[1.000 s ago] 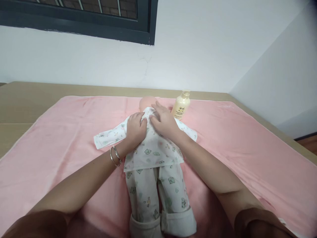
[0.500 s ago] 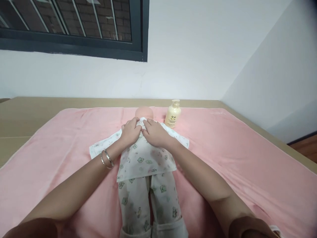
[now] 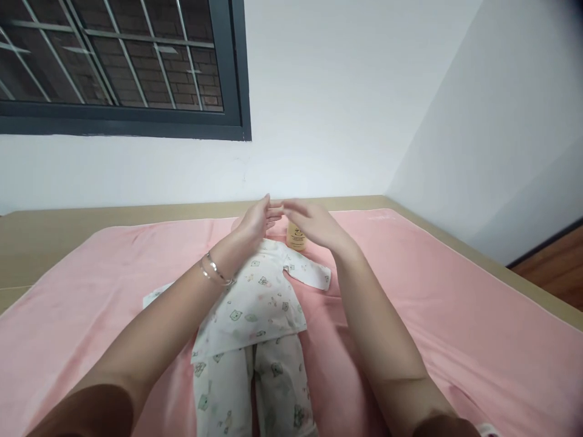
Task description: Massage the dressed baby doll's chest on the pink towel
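Note:
A doll in a white printed top (image 3: 262, 291) and matching trousers (image 3: 277, 376) lies on its back on a pink sheet. Its head (image 3: 236, 223) shows only as a sliver behind my left hand (image 3: 259, 223). That hand is raised over the doll's neck, palm turned right, fingers apart and pointing at the pale yellow pump bottle (image 3: 296, 238). My right hand (image 3: 316, 223) arches over the top of the bottle with its fingers stretched out to the left, and it hides the pump; I cannot tell whether it touches it. The fingertips of both hands nearly meet.
The pink sheet (image 3: 410, 291) covers most of a tan surface (image 3: 50, 240). Behind it rises a white wall with a dark-framed barred window (image 3: 237, 73) at upper left. Brown wood (image 3: 555, 267) shows at the right edge.
Both hands have left the doll's chest and lifted up and to the right, to the bottle. The doll's collar and right-side sleeve are uncovered. The camera view has shifted.

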### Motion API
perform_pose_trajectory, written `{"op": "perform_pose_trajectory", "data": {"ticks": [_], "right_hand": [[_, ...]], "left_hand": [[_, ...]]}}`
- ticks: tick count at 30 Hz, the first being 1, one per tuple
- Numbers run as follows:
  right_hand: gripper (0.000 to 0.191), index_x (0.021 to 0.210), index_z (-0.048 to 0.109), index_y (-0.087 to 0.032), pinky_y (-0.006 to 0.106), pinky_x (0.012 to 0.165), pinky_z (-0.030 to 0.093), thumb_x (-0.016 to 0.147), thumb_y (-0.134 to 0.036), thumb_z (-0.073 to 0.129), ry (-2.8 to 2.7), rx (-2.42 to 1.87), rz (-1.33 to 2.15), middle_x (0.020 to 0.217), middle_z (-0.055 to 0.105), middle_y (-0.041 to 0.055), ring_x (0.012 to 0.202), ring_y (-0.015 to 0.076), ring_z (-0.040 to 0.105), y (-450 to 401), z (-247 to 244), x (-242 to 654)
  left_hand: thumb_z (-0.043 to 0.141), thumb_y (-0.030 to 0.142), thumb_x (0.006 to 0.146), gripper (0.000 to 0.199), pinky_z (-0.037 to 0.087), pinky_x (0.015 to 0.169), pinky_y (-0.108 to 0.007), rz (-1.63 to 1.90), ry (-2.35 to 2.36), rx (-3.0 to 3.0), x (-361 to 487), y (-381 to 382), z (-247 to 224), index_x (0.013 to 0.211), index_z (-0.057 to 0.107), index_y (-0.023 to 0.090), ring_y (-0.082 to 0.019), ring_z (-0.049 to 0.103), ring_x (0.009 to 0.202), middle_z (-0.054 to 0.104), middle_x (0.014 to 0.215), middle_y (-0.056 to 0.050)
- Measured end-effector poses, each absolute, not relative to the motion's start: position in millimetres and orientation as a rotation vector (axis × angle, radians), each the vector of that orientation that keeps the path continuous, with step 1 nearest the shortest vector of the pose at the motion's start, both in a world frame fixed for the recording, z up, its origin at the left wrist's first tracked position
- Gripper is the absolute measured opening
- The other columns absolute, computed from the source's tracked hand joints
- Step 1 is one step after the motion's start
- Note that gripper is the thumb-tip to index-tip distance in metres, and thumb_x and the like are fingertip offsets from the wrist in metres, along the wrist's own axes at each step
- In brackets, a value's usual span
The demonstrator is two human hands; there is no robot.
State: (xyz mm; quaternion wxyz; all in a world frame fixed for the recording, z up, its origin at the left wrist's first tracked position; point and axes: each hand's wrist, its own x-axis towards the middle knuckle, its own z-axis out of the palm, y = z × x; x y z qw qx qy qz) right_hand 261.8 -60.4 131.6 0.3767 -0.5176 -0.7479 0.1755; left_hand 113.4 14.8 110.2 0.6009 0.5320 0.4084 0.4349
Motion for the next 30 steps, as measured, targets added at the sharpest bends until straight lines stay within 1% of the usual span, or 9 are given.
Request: {"op": "perform_pose_trajectory", "data": {"ticks": [4, 7, 9, 14, 18, 21, 24, 27, 30], "right_hand": [[0.060, 0.152, 0.040, -0.003, 0.047, 0.127, 0.020, 0.097, -0.029, 0.042, -1.738, -1.581, 0.108, 0.164, 0.028, 0.0201, 0.155, 0.0296, 0.022, -30.3, 111.1, 271.4], [0.065, 0.156, 0.029, 0.002, 0.049, 0.128, 0.013, 0.102, -0.034, 0.034, -1.816, -1.682, 0.054, 0.167, 0.019, 0.0222, 0.157, 0.0312, 0.012, -12.0, 92.0, 269.5], [0.066, 0.156, 0.027, 0.003, 0.050, 0.128, 0.012, 0.105, -0.038, 0.029, -1.849, -1.722, 0.022, 0.166, 0.020, 0.0221, 0.157, 0.0314, 0.012, -6.6, 84.0, 267.1], [0.062, 0.151, 0.039, 0.001, 0.050, 0.127, 0.015, 0.107, -0.040, 0.022, -1.836, -1.763, -0.079, 0.160, 0.037, 0.0207, 0.153, 0.0318, 0.025, -6.8, 79.0, 263.0], [0.061, 0.151, 0.041, -0.005, 0.050, 0.126, 0.016, 0.107, -0.043, 0.025, -1.805, -1.806, -0.139, 0.161, 0.036, 0.0193, 0.154, 0.0306, 0.024, -6.0, 77.0, 259.6], [0.058, 0.149, 0.044, -0.006, 0.052, 0.126, 0.014, 0.107, -0.042, 0.026, -1.774, -1.866, -0.151, 0.161, 0.036, 0.0191, 0.155, 0.0302, 0.022, -5.2, 78.5, 254.6], [0.058, 0.149, 0.044, -0.008, 0.057, 0.124, 0.017, 0.107, -0.043, 0.026, -1.717, -1.940, -0.141, 0.161, 0.036, 0.0184, 0.155, 0.0312, 0.022, -5.2, 82.5, 248.0], [0.063, 0.150, 0.043, -0.009, 0.061, 0.122, 0.019, 0.106, -0.050, 0.026, -1.651, -1.989, -0.137, 0.162, 0.035, 0.0186, 0.154, 0.0333, 0.024, -5.1, 83.8, 241.3], [0.062, 0.150, 0.043, -0.011, 0.062, 0.121, 0.022, 0.106, -0.050, 0.026, -1.606, -1.996, -0.132, 0.163, 0.033, 0.0168, 0.153, 0.0343, 0.026, -4.9, 81.0, 237.2]], "left_hand": [[0.030, 0.054, 0.098, 0.060, 0.049, 0.103, -0.034, 0.994, 0.786, 0.925, 142.6, 29.7, 118.2, 0.133, 0.054, 0.011, -0.025, 0.062, 0.123, 0.059, 0.138, -0.022], [0.024, 0.054, 0.099, 0.070, 0.053, 0.097, -0.034, 0.962, 0.720, 0.839, 153.2, 32.7, 122.8, 0.149, 0.036, 0.006, -0.025, 0.062, 0.125, 0.051, 0.146, -0.025], [0.022, 0.055, 0.099, 0.074, 0.056, 0.093, -0.034, 0.915, 0.699, 0.858, 155.4, 31.3, 125.3, 0.152, 0.031, 0.003, -0.026, 0.063, 0.122, 0.051, 0.147, -0.027], [0.018, 0.055, 0.098, 0.075, 0.058, 0.086, -0.034, 0.869, 0.723, 0.977, 152.6, 29.6, 126.0, 0.150, 0.034, 0.003, -0.026, 0.068, 0.111, 0.051, 0.148, -0.026], [0.016, 0.055, 0.098, 0.076, 0.058, 0.084, -0.035, 0.856, 0.735, 0.997, 147.9, 33.0, 122.6, 0.150, 0.035, 0.003, -0.026, 0.067, 0.114, 0.052, 0.148, -0.025], [0.017, 0.054, 0.098, 0.073, 0.057, 0.091, -0.034, 0.873, 0.726, 1.006, 141.4, 31.1, 121.3, 0.147, 0.042, 0.005, -0.025, 0.064, 0.120, 0.053, 0.147, -0.024], [0.019, 0.053, 0.098, 0.071, 0.053, 0.102, -0.035, 0.907, 0.726, 1.043, 128.2, 22.4, 122.5, 0.144, 0.047, 0.006, -0.025, 0.061, 0.126, 0.057, 0.144, -0.023], [0.020, 0.052, 0.098, 0.070, 0.047, 0.111, -0.036, 0.921, 0.735, 1.065, 105.6, 8.5, 125.2, 0.144, 0.049, 0.008, -0.025, 0.057, 0.133, 0.057, 0.143, -0.021], [0.021, 0.050, 0.098, 0.068, 0.045, 0.114, -0.039, 0.913, 0.746, 1.070, 76.9, -8.9, 129.2, 0.146, 0.049, 0.011, -0.025, 0.054, 0.137, 0.057, 0.145, -0.020]]}}
